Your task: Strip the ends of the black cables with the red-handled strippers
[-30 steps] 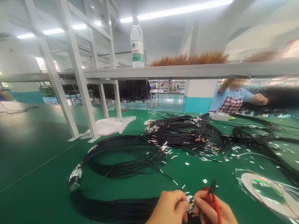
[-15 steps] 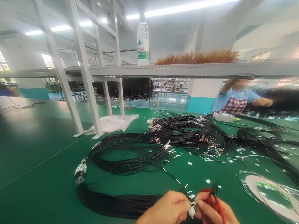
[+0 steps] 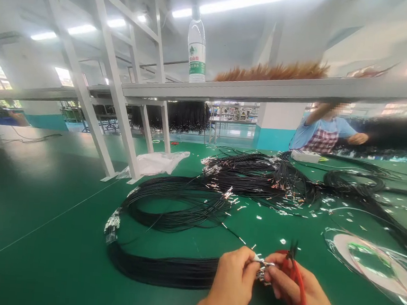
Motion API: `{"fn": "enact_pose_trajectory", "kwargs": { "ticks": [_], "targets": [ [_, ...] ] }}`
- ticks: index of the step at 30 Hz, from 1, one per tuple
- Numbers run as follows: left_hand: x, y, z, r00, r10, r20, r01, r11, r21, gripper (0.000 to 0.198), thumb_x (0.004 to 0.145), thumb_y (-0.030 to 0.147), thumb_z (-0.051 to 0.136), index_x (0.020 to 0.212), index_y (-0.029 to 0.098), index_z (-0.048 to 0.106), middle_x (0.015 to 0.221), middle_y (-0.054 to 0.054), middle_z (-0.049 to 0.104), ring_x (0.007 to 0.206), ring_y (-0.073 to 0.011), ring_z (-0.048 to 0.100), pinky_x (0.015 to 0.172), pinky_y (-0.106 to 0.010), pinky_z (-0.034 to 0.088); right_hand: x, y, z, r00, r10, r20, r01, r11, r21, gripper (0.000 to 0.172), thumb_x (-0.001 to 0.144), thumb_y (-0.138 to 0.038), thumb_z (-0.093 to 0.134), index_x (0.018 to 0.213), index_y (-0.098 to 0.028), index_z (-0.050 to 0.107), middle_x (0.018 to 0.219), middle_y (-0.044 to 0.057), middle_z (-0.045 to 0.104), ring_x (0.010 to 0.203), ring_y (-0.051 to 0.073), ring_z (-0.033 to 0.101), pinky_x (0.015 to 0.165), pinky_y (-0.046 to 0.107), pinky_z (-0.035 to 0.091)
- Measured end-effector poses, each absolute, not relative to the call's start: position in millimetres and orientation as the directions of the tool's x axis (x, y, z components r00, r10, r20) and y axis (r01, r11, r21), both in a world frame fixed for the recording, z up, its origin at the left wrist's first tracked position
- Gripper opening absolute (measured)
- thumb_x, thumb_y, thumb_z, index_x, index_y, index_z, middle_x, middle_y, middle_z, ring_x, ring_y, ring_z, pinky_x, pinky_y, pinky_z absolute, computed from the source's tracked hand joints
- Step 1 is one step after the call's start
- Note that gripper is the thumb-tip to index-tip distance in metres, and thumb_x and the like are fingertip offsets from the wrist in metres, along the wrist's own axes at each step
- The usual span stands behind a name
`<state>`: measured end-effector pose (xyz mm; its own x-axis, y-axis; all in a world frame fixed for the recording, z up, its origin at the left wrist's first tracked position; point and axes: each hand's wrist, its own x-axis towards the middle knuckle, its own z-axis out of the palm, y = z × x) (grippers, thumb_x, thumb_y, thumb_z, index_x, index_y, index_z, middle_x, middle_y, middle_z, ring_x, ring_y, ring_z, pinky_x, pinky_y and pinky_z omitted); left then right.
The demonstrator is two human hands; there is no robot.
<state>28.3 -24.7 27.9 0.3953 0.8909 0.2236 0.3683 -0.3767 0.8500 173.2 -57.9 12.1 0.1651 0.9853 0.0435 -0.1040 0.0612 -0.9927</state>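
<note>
A bundle of long black cables (image 3: pixel 164 270) runs across the green bench to my left hand (image 3: pixel 237 276), which is closed around it near the cable ends. Bare silvery wire tips (image 3: pixel 263 273) stick out between my two hands. My right hand (image 3: pixel 293 286) pinches at one of these tips with thumb and forefinger. Red-handled pliers or cutters (image 3: pixel 299 286) rest in the same hand, their dark jaws pointing up and away from the cables. The palm side of both hands is hidden.
Looped black cables (image 3: pixel 258 176) lie farther back among small white scraps. A spool (image 3: pixel 345 248) sits at right, a plastic bag (image 3: pixel 158 163) by the rack legs. Overhead, a shelf (image 3: pixel 245 86) carries a water bottle (image 3: pixel 197 52). Behind it works another person (image 3: pixel 321 134).
Both hands have moved slightly up, and my left hand has turned with its back more toward me. The white piece seen between the fingers before no longer shows; silvery tips are there.
</note>
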Motion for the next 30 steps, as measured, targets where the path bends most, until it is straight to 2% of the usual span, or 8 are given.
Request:
{"fn": "enact_pose_trajectory", "kwargs": {
  "ticks": [5,8,11,16,18,23,27,30],
  "targets": [
    [29,-27,22,0.388,0.842,0.375,0.470,-0.531,0.705,0.016,0.086,0.013,0.045,0.074,0.018,0.054,0.074,-0.002,0.062,0.069,-0.0155,0.053,0.064,-0.026,0.033,170,-57,12,0.185,0.982,0.031,-0.160,0.061,-0.985,0.030,0.069,-0.047,0.073,0.075,-0.019,0.065,0.061,0.000,0.063,0.049,0.012,0.047,0.050,0.025,0.035],
    [30,-28,20,0.395,0.821,0.413,0.477,-0.567,0.671,0.017,0.086,0.011,0.044,0.074,0.019,0.053,0.075,-0.002,0.061,0.070,-0.0162,0.053,0.065,-0.026,0.033,170,-58,12,0.195,0.981,0.019,-0.178,0.054,-0.983,0.029,0.069,-0.046,0.073,0.076,-0.019,0.065,0.061,0.000,0.063,0.049,0.012,0.047,0.050,0.025,0.035],
    [31,-28,17,0.382,0.849,0.364,0.460,-0.516,0.723,0.015,0.085,0.012,0.046,0.074,0.019,0.054,0.074,-0.002,0.061,0.069,-0.0155,0.053,0.063,-0.025,0.033,170,-60,12,0.216,0.976,0.024,-0.127,0.053,-0.990,0.028,0.070,-0.046,0.072,0.077,-0.021,0.064,0.061,-0.001,0.063,0.050,0.012,0.048,0.050,0.024,0.036],
    [30,-29,20,0.373,0.911,0.178,0.377,-0.324,0.867,0.018,0.086,0.020,0.046,0.072,0.019,0.057,0.063,0.001,0.057,0.057,-0.0120,0.047,0.053,-0.023,0.031,168,-65,16,0.244,0.947,0.208,0.137,0.179,-0.974,0.022,0.071,-0.044,0.068,0.071,-0.023,0.064,0.062,-0.003,0.060,0.055,0.015,0.051,0.054,0.024,0.041],
    [30,-29,25,0.375,0.917,0.132,0.320,-0.262,0.911,0.018,0.085,0.021,0.047,0.071,0.017,0.059,0.062,0.001,0.057,0.055,-0.0111,0.046,0.052,-0.022,0.031,167,-66,16,0.242,0.944,0.225,0.178,0.185,-0.967,0.021,0.071,-0.044,0.068,0.071,-0.023,0.064,0.061,-0.003,0.059,0.054,0.015,0.050,0.053,0.024,0.041],
    [30,-27,36,0.321,0.943,0.088,0.164,-0.146,0.976,0.012,0.078,0.012,0.051,0.071,0.016,0.060,0.062,0.002,0.057,0.056,-0.0100,0.048,0.053,-0.020,0.035,171,-66,16,0.289,0.954,0.083,0.014,0.083,-0.996,0.027,0.072,-0.049,0.068,0.076,-0.023,0.064,0.051,-0.005,0.054,0.048,0.013,0.047,0.048,0.023,0.038],
    [32,-27,35,0.241,0.961,0.138,0.153,-0.178,0.972,0.012,0.071,0.006,0.054,0.068,0.017,0.058,0.064,0.003,0.053,0.058,-0.0096,0.047,0.054,-0.019,0.036,172,-64,18,0.344,0.939,0.005,-0.073,0.032,-0.997,0.034,0.070,-0.051,0.071,0.081,-0.020,0.065,0.055,-0.003,0.059,0.049,0.012,0.048,0.044,0.021,0.034],
    [33,-28,33,0.260,0.952,0.163,0.155,-0.208,0.966,0.015,0.071,0.003,0.053,0.066,0.017,0.056,0.067,0.002,0.053,0.059,-0.0096,0.048,0.055,-0.019,0.037,168,-62,18,0.325,0.945,-0.030,-0.121,0.010,-0.993,0.037,0.068,-0.053,0.072,0.080,-0.018,0.066,0.057,-0.001,0.062,0.046,0.011,0.047,0.044,0.021,0.033]
  ]
}}
